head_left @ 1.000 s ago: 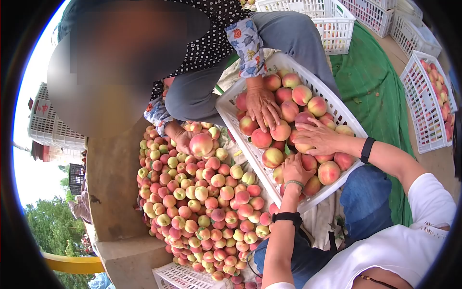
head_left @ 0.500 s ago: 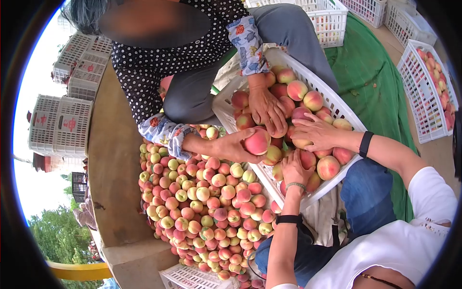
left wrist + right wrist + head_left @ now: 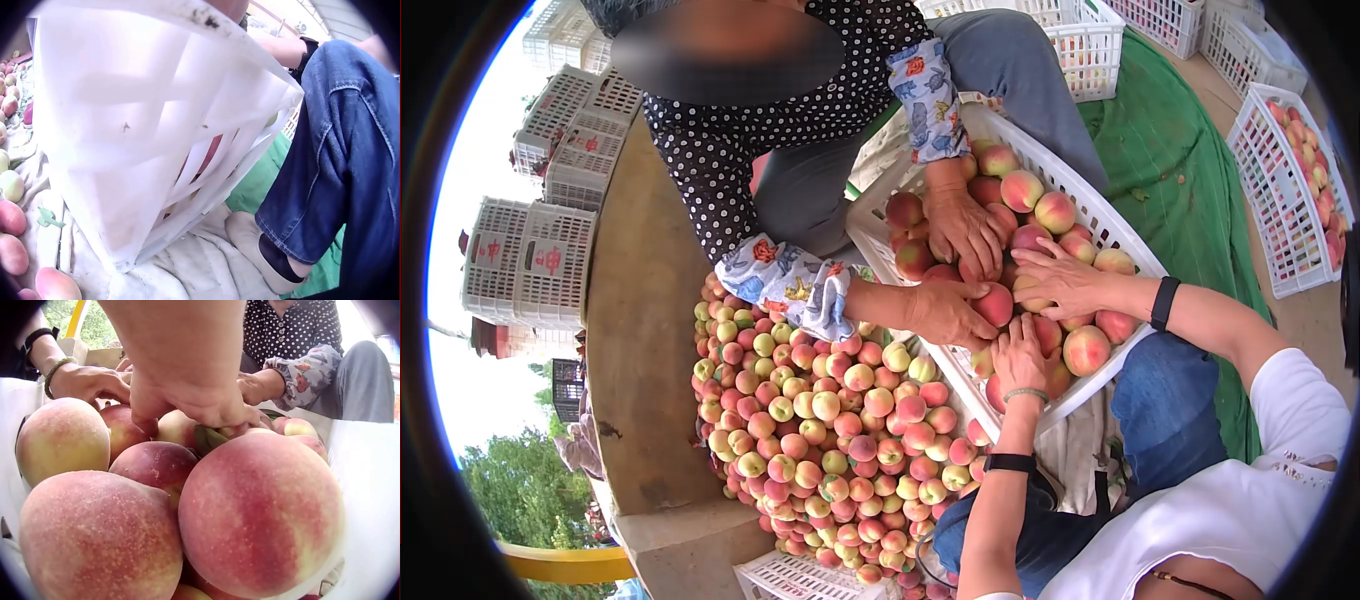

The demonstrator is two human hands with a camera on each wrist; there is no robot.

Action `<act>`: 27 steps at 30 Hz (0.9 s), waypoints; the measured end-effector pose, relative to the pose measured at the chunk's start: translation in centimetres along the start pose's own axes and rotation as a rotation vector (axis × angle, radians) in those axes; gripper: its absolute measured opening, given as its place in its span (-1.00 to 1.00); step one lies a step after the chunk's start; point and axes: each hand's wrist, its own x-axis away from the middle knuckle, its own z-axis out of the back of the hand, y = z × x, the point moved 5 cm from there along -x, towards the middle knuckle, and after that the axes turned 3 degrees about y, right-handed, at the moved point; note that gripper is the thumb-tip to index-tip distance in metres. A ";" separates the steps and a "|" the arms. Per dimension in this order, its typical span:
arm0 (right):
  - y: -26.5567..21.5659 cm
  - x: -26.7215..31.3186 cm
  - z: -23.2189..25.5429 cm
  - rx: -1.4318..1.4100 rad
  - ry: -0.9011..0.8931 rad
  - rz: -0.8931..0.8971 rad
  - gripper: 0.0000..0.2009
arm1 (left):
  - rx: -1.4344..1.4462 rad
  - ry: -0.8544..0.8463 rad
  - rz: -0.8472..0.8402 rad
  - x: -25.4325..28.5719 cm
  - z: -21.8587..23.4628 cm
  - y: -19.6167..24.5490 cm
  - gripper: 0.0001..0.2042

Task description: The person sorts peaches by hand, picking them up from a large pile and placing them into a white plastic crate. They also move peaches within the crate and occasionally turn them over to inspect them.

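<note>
My left hand (image 3: 1020, 355), with a green bracelet, bends its fingers and thumb around a peach (image 3: 1050, 335) among the fruit in a white plastic crate (image 3: 1115, 225). Just above it, my right hand (image 3: 1060, 283) curls over another peach (image 3: 1030, 290), its fingers spread. In the right wrist view the right hand (image 3: 187, 381) arches over the fruit, with large red peaches (image 3: 262, 515) in front. Facing me, another person grips a red peach (image 3: 994, 304) with one hand (image 3: 950, 312) and rests the other hand (image 3: 965, 232) on the fruit. The left wrist view shows mostly the crate's outer wall (image 3: 119, 125).
A large heap of peaches (image 3: 830, 440) lies beside the crate, bounded by a low concrete wall (image 3: 640, 350). Another crate of peaches (image 3: 1290, 190) stands at the right, with a green cloth (image 3: 1160, 150) between. Stacked white crates (image 3: 530, 255) stand beyond the wall.
The other person has lifted a large peach from beside the heap and brought it into the crate near my left hand. My own hands stay in nearly the same places.
</note>
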 end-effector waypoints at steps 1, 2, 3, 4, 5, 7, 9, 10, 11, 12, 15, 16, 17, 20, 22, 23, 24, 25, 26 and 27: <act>0.1 0.0 -0.1 0.026 -0.053 -0.015 -0.54 | -0.026 0.009 -0.001 0.1 -0.1 0.0 -0.29; 0.3 0.0 -0.3 0.051 -0.107 -0.030 -0.50 | -0.026 0.007 0.002 0.1 0.0 0.1 -0.29; 0.4 0.1 -0.4 0.051 -0.108 -0.031 -0.50 | -0.038 0.013 0.000 0.1 0.2 0.3 -0.29; 0.4 0.1 -0.4 0.026 -0.080 -0.028 -0.51 | -0.051 0.019 -0.002 0.1 0.2 0.5 -0.29; 0.4 0.1 -0.3 0.000 -0.052 -0.025 -0.52 | -0.051 0.018 -0.002 0.1 0.2 0.5 -0.29; 0.4 0.1 -0.3 -0.004 -0.055 -0.029 -0.52 | -0.090 0.019 -0.002 0.2 0.2 0.6 -0.30; 0.5 0.1 -0.2 -0.005 -0.053 -0.035 -0.53 | -0.085 -0.002 0.012 0.1 0.3 0.7 -0.30; 0.4 0.1 -0.1 -0.014 -0.048 -0.032 -0.53 | -0.078 -0.023 0.028 0.1 0.3 0.8 -0.29; 0.4 0.1 0.0 -0.025 -0.042 -0.028 -0.53 | -0.079 -0.024 0.025 0.1 0.4 0.9 -0.29; 0.4 0.1 0.1 -0.027 -0.040 -0.030 -0.53 | -0.069 -0.014 0.030 0.1 0.7 1.0 -0.29; 0.4 0.1 0.1 -0.010 -0.041 -0.030 -0.53 | -0.056 0.000 0.036 0.1 0.8 1.0 -0.29; 0.4 0.2 0.1 -0.013 -0.035 -0.034 -0.54 | -0.052 0.005 0.039 0.2 0.7 1.0 -0.29; 0.4 0.2 0.2 -0.016 -0.031 -0.038 -0.54 | -0.053 0.006 0.038 0.2 0.6 1.0 -0.29; 0.6 0.2 -0.1 -0.035 -0.057 -0.045 -0.55 | -0.101 0.040 0.025 0.3 0.4 1.0 -0.30; 0.5 0.1 -0.1 -0.039 -0.052 -0.039 -0.56 | -0.102 0.027 0.019 0.3 0.4 0.9 -0.31; 0.5 0.1 0.0 -0.043 -0.046 -0.035 -0.57 | -0.102 0.028 0.021 0.3 0.3 0.9 -0.31; 0.5 0.1 0.0 -0.043 -0.048 -0.034 -0.57 | -0.108 0.028 0.013 0.3 0.3 0.9 -0.31; 0.4 0.1 0.0 -0.031 -0.040 -0.031 -0.57 | -0.113 0.029 0.005 0.4 0.2 0.9 -0.31; 0.3 0.2 0.0 -0.018 -0.033 -0.028 -0.58 | -0.111 0.029 0.006 0.4 0.2 0.9 -0.31; 0.3 0.2 -0.1 -0.017 -0.035 -0.027 -0.58 | -0.115 0.032 0.004 0.4 0.2 0.8 -0.31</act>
